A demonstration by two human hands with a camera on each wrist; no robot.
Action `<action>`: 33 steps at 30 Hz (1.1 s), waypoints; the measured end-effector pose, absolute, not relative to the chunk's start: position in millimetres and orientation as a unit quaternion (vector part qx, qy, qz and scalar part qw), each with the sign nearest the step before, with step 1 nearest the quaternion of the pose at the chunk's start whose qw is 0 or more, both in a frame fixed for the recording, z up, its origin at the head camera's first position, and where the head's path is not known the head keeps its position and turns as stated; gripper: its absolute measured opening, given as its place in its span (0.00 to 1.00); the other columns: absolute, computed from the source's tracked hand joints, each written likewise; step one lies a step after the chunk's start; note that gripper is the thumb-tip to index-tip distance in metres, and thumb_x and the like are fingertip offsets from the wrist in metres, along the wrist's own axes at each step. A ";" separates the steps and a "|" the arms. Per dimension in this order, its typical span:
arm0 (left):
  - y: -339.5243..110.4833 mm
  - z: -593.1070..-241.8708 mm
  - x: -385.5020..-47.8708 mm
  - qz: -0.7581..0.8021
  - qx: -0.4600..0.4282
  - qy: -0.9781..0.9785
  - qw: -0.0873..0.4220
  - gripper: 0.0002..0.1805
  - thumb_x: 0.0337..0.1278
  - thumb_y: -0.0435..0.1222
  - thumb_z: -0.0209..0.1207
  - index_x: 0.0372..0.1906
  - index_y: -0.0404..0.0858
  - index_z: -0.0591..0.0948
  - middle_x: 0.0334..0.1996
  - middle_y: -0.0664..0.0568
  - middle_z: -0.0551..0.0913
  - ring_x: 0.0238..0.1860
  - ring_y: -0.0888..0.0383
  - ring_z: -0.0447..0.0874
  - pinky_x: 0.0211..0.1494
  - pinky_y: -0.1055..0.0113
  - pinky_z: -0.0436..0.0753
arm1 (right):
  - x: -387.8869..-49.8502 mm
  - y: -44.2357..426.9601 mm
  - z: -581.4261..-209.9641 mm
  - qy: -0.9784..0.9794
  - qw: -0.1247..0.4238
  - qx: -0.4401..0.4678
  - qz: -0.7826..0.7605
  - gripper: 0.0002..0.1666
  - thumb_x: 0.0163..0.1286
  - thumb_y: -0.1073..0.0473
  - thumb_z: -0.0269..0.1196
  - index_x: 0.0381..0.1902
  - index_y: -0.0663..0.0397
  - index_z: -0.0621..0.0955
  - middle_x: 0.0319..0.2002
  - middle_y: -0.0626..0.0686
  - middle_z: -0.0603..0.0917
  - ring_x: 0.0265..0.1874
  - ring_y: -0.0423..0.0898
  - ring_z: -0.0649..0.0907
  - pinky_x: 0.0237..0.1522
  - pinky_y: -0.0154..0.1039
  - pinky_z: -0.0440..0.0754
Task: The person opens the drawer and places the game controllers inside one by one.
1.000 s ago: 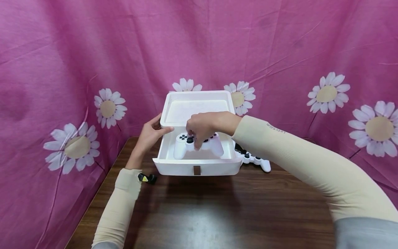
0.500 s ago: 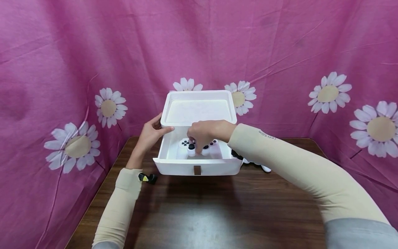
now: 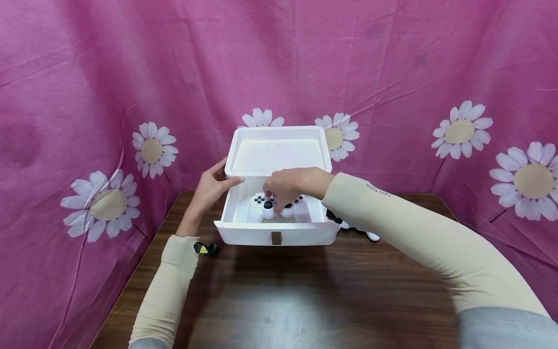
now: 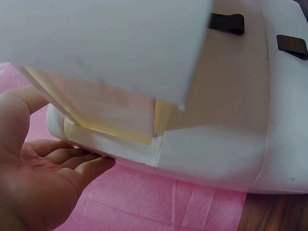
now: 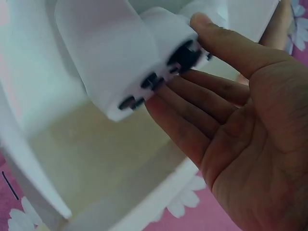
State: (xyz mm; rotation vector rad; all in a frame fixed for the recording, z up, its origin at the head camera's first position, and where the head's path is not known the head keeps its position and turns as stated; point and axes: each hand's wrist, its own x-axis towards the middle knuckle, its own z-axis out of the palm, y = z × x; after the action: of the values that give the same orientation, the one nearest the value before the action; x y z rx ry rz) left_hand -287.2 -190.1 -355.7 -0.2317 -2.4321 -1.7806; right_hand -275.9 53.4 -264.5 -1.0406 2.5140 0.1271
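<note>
While the right hand (image 3: 285,186) reaches into a white drawer (image 3: 248,235), its fingers pinch the middle of a white controller (image 3: 255,213), thumb on one side and the others opposite, parted only by its thickness. The controller sits inside the drawer, grips pointing toward six o'clock; whether it touches the bottom cannot be told. At ten o'clock on the drawer unit (image 3: 279,157), the left hand (image 3: 210,189) holds the corner, thumb at the front edge, the other fingers slightly bent along the side. The drawer juts toward six o'clock, a brown tab (image 3: 276,238) on its front. Beside the unit at four o'clock, a second controller (image 3: 372,236) lies on the worktop (image 3: 348,300), mostly hidden behind the right sleeve (image 3: 392,218). A pink flowered curtain (image 3: 279,63) hangs at twelve o'clock.
</note>
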 end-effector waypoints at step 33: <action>-191.4 -361.0 -286.6 -0.572 -0.092 -0.813 0.055 0.49 0.65 0.48 0.73 0.86 0.50 0.61 0.77 0.46 0.74 0.68 0.47 0.80 0.64 0.52 0.85 | -155.5 135.1 -293.2 0.843 -0.096 -0.477 -0.228 0.02 0.73 0.58 0.71 0.38 0.46 0.91 0.31 0.37 0.89 0.26 0.29 0.78 0.32 0.29 0.80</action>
State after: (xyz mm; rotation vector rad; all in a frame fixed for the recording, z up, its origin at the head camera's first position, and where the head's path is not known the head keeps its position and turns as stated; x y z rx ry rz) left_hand -286.6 -191.4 -361.0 -0.2777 -2.4679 -1.7370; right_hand -155.5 135.1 -293.2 -1.5992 2.8239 -0.7645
